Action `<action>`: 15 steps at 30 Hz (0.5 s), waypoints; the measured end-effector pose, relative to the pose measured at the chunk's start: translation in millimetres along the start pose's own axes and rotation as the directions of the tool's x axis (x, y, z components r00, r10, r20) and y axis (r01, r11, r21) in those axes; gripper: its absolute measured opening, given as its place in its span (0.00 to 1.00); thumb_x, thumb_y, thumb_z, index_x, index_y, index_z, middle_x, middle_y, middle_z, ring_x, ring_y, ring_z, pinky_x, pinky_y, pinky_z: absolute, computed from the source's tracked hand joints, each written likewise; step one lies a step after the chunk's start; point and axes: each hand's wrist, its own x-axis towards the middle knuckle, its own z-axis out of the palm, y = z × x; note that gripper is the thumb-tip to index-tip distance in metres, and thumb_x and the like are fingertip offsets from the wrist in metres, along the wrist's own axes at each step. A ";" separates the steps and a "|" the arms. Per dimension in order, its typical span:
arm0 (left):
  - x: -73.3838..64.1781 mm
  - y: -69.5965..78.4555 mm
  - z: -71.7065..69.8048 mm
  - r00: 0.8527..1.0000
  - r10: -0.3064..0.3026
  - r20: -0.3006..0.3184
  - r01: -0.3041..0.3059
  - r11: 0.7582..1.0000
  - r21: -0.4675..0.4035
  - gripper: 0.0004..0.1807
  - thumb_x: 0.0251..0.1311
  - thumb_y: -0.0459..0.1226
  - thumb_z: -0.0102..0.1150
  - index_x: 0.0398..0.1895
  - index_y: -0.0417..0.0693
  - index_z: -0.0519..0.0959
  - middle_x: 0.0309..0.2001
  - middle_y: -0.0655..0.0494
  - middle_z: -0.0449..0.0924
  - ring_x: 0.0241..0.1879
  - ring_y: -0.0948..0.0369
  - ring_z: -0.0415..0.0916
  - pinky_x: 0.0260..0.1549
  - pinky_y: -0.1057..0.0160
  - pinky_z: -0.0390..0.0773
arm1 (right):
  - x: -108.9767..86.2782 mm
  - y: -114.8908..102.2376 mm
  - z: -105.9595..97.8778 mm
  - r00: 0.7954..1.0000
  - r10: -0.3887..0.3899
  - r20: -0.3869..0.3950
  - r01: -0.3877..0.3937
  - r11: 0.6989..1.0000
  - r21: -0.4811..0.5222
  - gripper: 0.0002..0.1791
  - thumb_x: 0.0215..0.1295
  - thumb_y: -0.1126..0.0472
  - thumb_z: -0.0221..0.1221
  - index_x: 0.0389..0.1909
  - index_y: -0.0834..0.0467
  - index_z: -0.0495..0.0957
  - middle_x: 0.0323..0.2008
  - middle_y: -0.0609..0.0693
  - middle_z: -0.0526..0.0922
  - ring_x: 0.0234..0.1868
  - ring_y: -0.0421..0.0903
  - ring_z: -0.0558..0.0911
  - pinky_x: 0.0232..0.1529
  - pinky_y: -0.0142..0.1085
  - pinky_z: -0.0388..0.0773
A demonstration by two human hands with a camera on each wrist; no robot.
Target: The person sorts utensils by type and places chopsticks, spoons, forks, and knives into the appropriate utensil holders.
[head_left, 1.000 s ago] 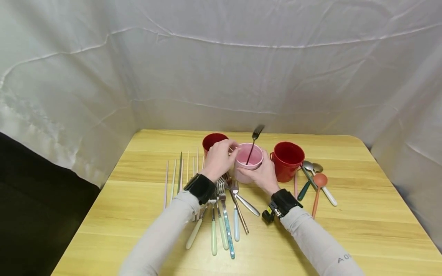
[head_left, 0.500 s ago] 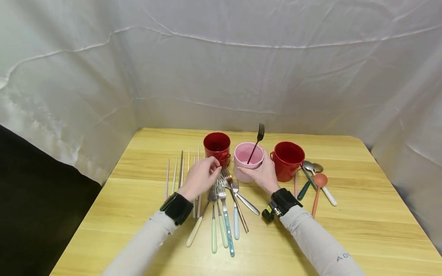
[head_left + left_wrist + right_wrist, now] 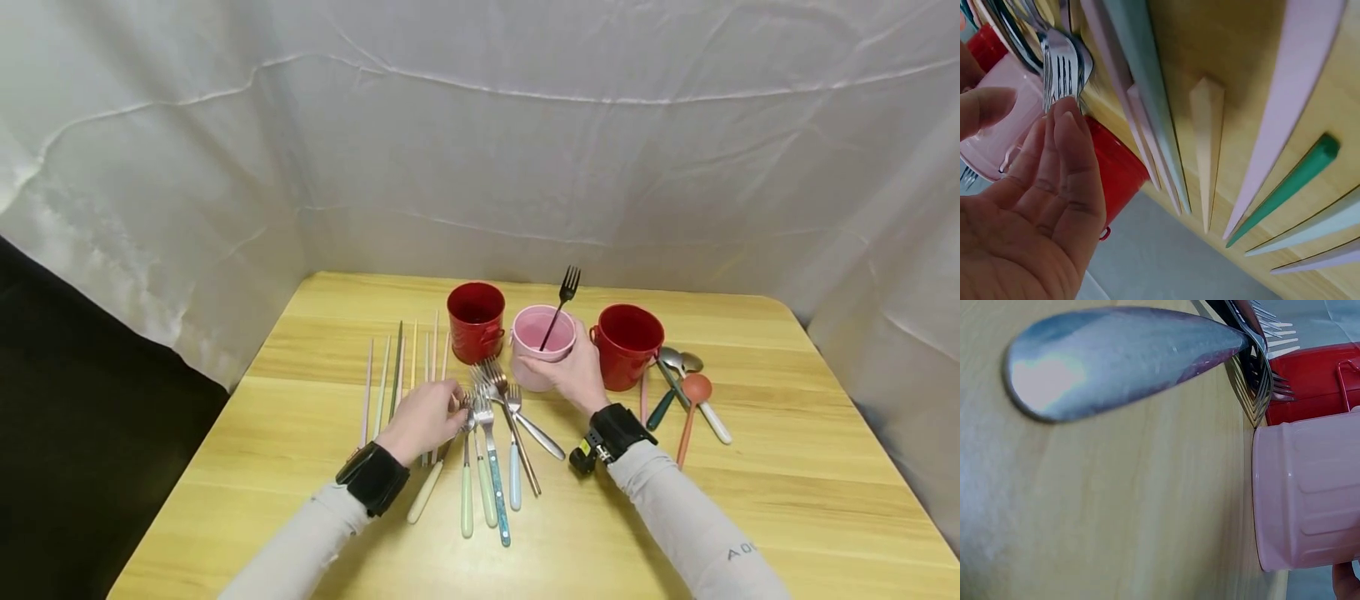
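Note:
My right hand (image 3: 573, 372) grips the pink bucket (image 3: 531, 373) from its right side, the thumb across its front. A black fork (image 3: 567, 286) leans in that bucket, tines up. My left hand (image 3: 424, 418) is over the left edge of a spread of forks with coloured handles. In the left wrist view, its fingertips are at the tines of a silver fork (image 3: 1063, 62), and the thumb stands apart from the fingers. A cream-handled fork (image 3: 426, 493) lies just below this hand, its head partly hidden. The right wrist view shows the bucket's side and a broad metal handle (image 3: 1122, 359).
One red bucket (image 3: 476, 327) stands left of the pink one, another red bucket (image 3: 628, 346) right of it. Several chopsticks (image 3: 396, 367) lie at left. Spoons, including an orange spoon (image 3: 696, 390), lie at right. A grey curtain (image 3: 480, 167) hangs behind the table.
My left hand has moved from the pink bucket's rim down and left to the forks. The black fork's head has tipped further right. The right hand keeps its hold on the bucket.

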 end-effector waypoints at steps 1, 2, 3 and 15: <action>-1.9 -0.3 1.2 1.000 -0.009 0.010 0.009 1.000 -0.001 0.09 0.62 0.39 0.66 0.42 0.45 0.80 0.32 0.55 0.83 0.26 0.62 0.75 0.25 0.65 0.75 | 0.2 0.0 0.0 1.000 0.002 -0.002 -0.002 1.000 -0.002 0.51 0.45 0.52 0.80 0.69 0.57 0.63 0.62 0.58 0.77 0.63 0.56 0.77 0.65 0.53 0.75; -3.9 -0.4 2.1 1.000 -0.016 0.018 0.016 1.000 -0.001 0.09 0.62 0.39 0.66 0.41 0.45 0.79 0.31 0.55 0.82 0.25 0.62 0.75 0.24 0.65 0.74 | 0.3 -0.2 0.1 1.000 0.002 -0.003 -0.002 1.000 -0.003 0.52 0.45 0.52 0.80 0.69 0.57 0.63 0.62 0.58 0.77 0.63 0.56 0.77 0.65 0.53 0.75; -6.0 -0.3 3.1 0.999 -0.023 0.026 0.023 1.000 -0.004 0.10 0.62 0.39 0.66 0.41 0.44 0.79 0.30 0.55 0.81 0.24 0.62 0.74 0.22 0.65 0.73 | 0.5 0.0 0.2 1.000 0.004 -0.005 -0.004 1.000 -0.004 0.51 0.45 0.52 0.80 0.69 0.57 0.64 0.62 0.58 0.77 0.62 0.56 0.77 0.65 0.52 0.75; -27.9 3.4 11.5 0.994 -0.082 0.078 0.079 0.996 0.044 0.13 0.61 0.42 0.66 0.23 0.49 0.76 0.20 0.59 0.73 0.19 0.62 0.68 0.17 0.66 0.65 | 0.3 -0.5 1.3 1.000 -0.002 -0.017 0.002 1.000 -0.005 0.51 0.44 0.52 0.80 0.69 0.57 0.64 0.62 0.58 0.78 0.61 0.56 0.78 0.64 0.52 0.76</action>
